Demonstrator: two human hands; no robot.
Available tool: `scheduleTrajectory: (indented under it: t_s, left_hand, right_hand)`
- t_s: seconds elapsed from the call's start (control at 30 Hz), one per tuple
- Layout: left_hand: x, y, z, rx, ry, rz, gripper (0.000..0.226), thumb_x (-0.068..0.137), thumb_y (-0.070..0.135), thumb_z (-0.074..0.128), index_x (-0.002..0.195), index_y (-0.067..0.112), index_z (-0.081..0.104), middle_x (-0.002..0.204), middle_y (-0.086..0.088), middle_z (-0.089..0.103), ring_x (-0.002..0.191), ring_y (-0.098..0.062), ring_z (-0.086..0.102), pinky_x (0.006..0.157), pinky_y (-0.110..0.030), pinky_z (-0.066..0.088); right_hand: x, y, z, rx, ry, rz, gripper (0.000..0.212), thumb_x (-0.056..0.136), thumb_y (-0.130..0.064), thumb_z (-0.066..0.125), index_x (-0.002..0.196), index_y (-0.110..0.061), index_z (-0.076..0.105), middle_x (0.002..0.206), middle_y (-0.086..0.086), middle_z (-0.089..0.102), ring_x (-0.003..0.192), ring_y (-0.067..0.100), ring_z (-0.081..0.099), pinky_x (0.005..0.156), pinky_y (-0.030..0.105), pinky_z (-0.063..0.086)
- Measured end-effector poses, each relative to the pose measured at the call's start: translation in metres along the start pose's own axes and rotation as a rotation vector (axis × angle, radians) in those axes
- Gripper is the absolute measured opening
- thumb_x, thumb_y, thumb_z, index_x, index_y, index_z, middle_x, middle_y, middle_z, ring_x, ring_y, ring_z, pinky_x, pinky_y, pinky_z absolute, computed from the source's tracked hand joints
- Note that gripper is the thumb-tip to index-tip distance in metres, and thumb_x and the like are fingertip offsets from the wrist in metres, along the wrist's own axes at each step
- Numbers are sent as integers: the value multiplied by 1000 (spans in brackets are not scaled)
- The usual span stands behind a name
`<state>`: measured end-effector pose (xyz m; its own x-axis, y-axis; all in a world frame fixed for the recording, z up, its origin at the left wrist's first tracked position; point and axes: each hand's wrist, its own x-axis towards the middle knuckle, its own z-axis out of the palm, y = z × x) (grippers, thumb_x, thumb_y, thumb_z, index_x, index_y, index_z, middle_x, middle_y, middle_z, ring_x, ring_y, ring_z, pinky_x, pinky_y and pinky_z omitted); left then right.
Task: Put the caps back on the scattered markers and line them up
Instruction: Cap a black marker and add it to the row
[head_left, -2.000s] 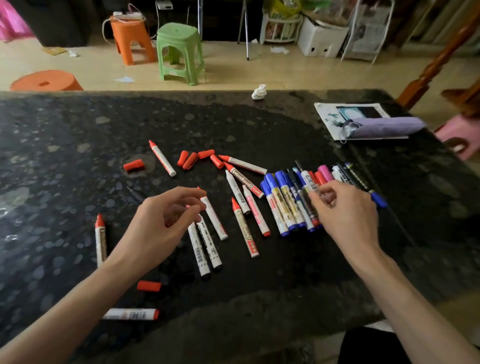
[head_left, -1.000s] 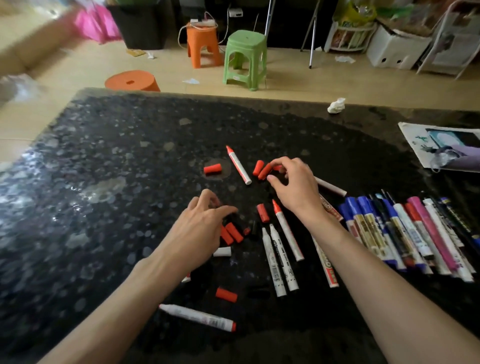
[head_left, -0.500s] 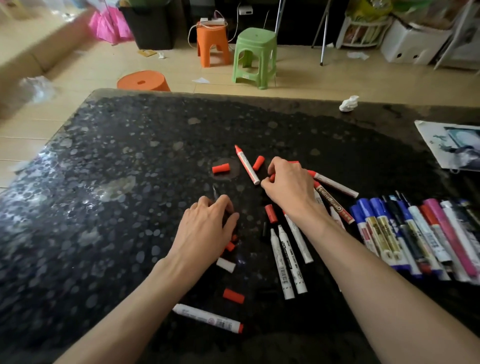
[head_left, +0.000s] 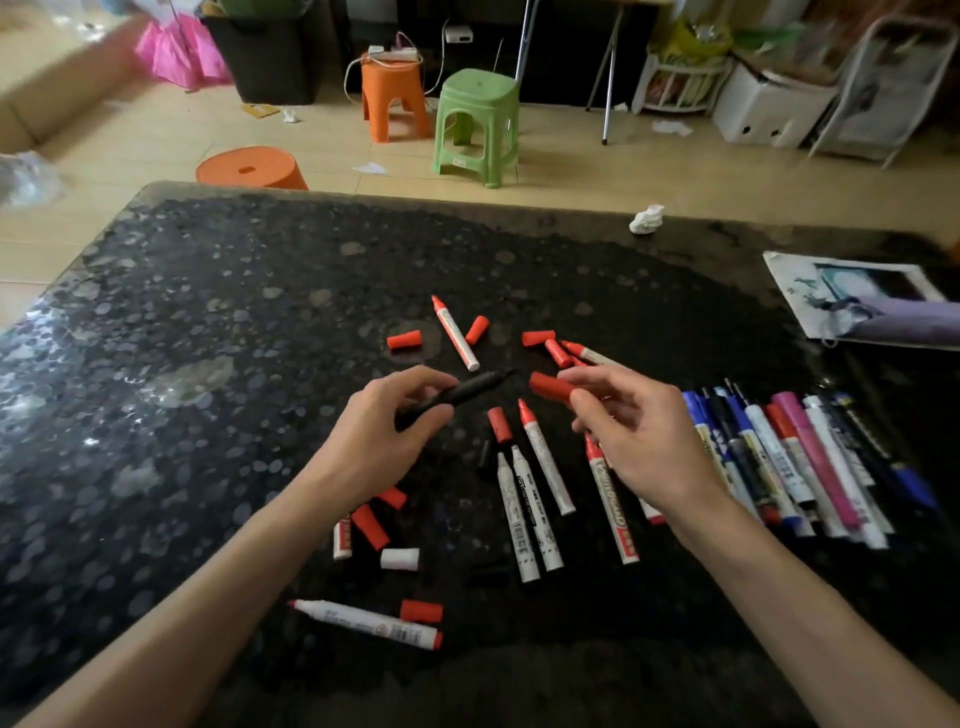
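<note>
Gripping a slim black marker (head_left: 457, 395) by its barrel, the left hand (head_left: 374, 441) holds the bare tip off the dark speckled stone bench (head_left: 208, 338) and aims it right, toward the short red plastic cap (head_left: 550, 387) that the right hand (head_left: 639, 436) pinches between thumb and fingertips. Cap and tip are near each other but not touching, seemingly lined up for pressing together. The colours do not match, so the fit looks doubtful. Uncapped white-barrelled markers (head_left: 548, 467) and loose red caps (head_left: 404, 340) lie scattered around the hands. A row of blue, red, pink and black markers (head_left: 779, 457) lies side by side at the right. No box or tray holds any of them. A purple pouch (head_left: 914, 322) lies far right, and its contents cannot be told.
</note>
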<state>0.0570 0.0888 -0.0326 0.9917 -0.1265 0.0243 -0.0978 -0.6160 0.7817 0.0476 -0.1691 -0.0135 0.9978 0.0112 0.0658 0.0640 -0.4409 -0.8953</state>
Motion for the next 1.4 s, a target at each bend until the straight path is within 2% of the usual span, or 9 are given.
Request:
scheduleTrajectory:
  t_s: [0.47, 0.63, 0.77, 0.93, 1.03, 1.13, 1.2, 1.3, 1.4]
  left_hand:
    - [-1, 2, -2, -10, -53, 116, 29, 97, 18, 69, 120, 36, 72, 96, 11, 66, 91, -7, 64, 81, -23, 47]
    - [-3, 5, 0, -9, -60, 142, 30, 96, 19, 71, 118, 39, 73, 92, 12, 64, 87, -10, 63, 78, -25, 48]
    - [-6, 9, -1, -23, -107, 184, 29, 96, 18, 70, 118, 36, 75, 98, 12, 67, 93, -11, 65, 86, -34, 51]
    - [-10, 14, 0, -42, -120, 238, 30, 96, 16, 70, 122, 30, 75, 102, 11, 70, 97, -11, 68, 90, -30, 52]
    - [-11, 11, 2, -44, -146, 225, 30, 98, 14, 68, 123, 28, 74, 97, 12, 73, 88, -12, 69, 80, -26, 52]
    - [-15, 14, 2, -44, -205, 204, 32, 99, 12, 65, 126, 28, 73, 92, 18, 76, 81, 1, 68, 73, -11, 45]
    - [-17, 16, 0, -44, -230, 204, 32, 100, 10, 64, 126, 25, 73, 92, 18, 76, 86, 7, 68, 76, -7, 45]
    - [-17, 19, -6, -52, -264, 197, 31, 101, 12, 62, 127, 25, 72, 97, 17, 77, 97, 1, 70, 83, -11, 49]
    - [-18, 22, -4, -26, -299, 197, 26, 101, 15, 62, 119, 31, 71, 93, 19, 74, 93, -3, 69, 79, -14, 50]
  right_hand:
    - [-11, 4, -11, -35, 33, -96, 23, 105, -18, 59, 121, -27, 73, 108, -13, 74, 87, 12, 72, 79, 22, 57]
    - [-15, 3, -1, -2, -25, -102, 21, 103, -18, 62, 120, -23, 74, 87, -16, 72, 82, 10, 72, 74, 14, 51]
    - [-20, -1, 2, 45, -77, -77, 19, 97, -21, 71, 115, -26, 76, 91, -9, 77, 86, 9, 76, 80, 22, 59]
    - [-23, -1, -1, 40, -65, -102, 20, 95, -20, 73, 113, -29, 77, 92, -10, 78, 85, 11, 77, 80, 28, 62]
    - [-26, 1, 2, 35, -49, -118, 20, 94, -18, 75, 113, -25, 78, 87, -10, 78, 81, 12, 77, 81, 30, 62]
    - [-29, 3, 4, 4, -62, -126, 21, 94, -16, 75, 112, -27, 78, 82, -11, 77, 79, 11, 76, 82, 30, 62]
    - [-28, 4, 3, 4, -83, -122, 23, 94, -14, 75, 111, -29, 77, 83, -11, 77, 79, 11, 76, 82, 31, 63]
    - [-26, 2, 0, 23, -133, -105, 22, 94, -13, 74, 110, -27, 77, 87, -10, 77, 81, 12, 76, 83, 34, 63]
    - [-25, -2, -4, 28, -173, -90, 18, 93, -16, 77, 108, -25, 77, 92, -9, 78, 85, 12, 77, 83, 36, 64]
